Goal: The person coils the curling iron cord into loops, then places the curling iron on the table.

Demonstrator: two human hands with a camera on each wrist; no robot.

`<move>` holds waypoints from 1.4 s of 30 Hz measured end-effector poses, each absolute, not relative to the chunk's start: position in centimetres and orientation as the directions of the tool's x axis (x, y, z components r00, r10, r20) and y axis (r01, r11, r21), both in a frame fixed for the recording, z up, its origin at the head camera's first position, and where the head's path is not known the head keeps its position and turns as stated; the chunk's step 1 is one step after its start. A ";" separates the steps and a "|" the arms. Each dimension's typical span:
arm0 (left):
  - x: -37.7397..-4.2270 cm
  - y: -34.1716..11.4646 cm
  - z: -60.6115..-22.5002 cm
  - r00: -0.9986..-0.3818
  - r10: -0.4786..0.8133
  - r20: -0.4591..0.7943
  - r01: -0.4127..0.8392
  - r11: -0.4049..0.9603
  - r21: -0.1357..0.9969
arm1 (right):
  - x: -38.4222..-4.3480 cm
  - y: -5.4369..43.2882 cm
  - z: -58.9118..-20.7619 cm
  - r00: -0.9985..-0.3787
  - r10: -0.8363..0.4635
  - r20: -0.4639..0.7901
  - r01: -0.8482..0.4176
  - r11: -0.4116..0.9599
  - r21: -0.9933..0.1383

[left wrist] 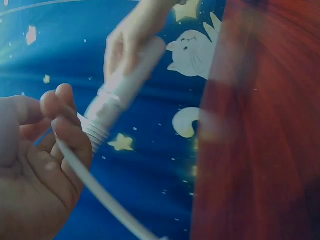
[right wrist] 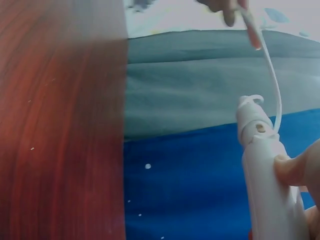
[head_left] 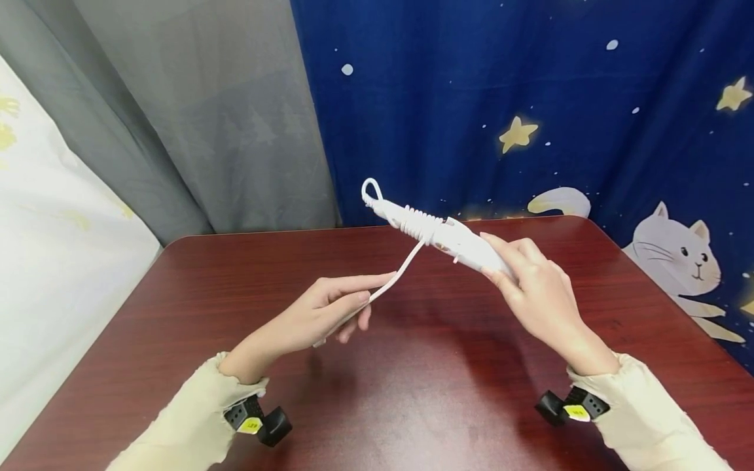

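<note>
A white stick-shaped appliance (head_left: 468,247) is held up at a slant above the table, with its white cord (head_left: 411,256) wound in several tight turns round the far part. My right hand (head_left: 538,291) grips the thick near end, the thumb along its side in the right wrist view. From the coil the loose cord runs down to my left hand (head_left: 312,314), which pinches it between thumb and fingers. A stretch of cord (left wrist: 107,202) hangs past the left palm in the left wrist view. At the far tip the cord makes a small loop (head_left: 378,190).
Under the hands lies a dark red wooden table (head_left: 247,261). Behind it hang a grey curtain (head_left: 235,118) and a blue curtain (head_left: 412,98) with stars and a white cat. White cloth (head_left: 53,261) covers the left side.
</note>
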State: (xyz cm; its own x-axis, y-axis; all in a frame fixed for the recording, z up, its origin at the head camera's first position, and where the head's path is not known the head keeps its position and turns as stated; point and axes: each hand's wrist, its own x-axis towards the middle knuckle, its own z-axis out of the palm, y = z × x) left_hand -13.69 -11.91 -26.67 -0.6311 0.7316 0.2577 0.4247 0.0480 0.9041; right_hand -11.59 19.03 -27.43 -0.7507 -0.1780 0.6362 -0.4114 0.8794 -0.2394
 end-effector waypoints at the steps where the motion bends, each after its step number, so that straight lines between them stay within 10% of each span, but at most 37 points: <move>1: -13.8 -11.9 -27.1 -0.628 0.735 0.255 0.413 0.038 0.910 | -11.4 19.0 -27.2 -0.749 -0.168 0.641 -0.415 0.873 -0.255; 25: -18.7 -10.3 -32.6 -0.633 0.762 0.133 0.405 0.180 0.896 | -7.6 18.2 -25.3 -0.707 -0.278 0.651 -0.586 0.745 -0.318; 37: -21.9 -11.9 -32.7 -0.597 0.802 -0.037 0.200 0.194 0.961 | -6.5 17.9 -24.9 -0.663 -0.326 0.674 -0.634 0.723 -0.274; 42: -22.7 -11.6 -33.0 -0.680 0.733 -0.032 0.272 0.292 0.917 | -6.2 17.7 -25.0 -0.650 -0.355 0.672 -0.658 0.705 -0.264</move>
State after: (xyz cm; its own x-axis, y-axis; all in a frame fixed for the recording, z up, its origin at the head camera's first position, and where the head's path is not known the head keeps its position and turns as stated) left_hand -22.66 -11.65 -32.97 -0.6799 0.7326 -0.0317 0.2724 0.2925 0.9166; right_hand -6.22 17.70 -24.99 -0.6499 -0.3550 0.6720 -0.6582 0.7050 -0.2641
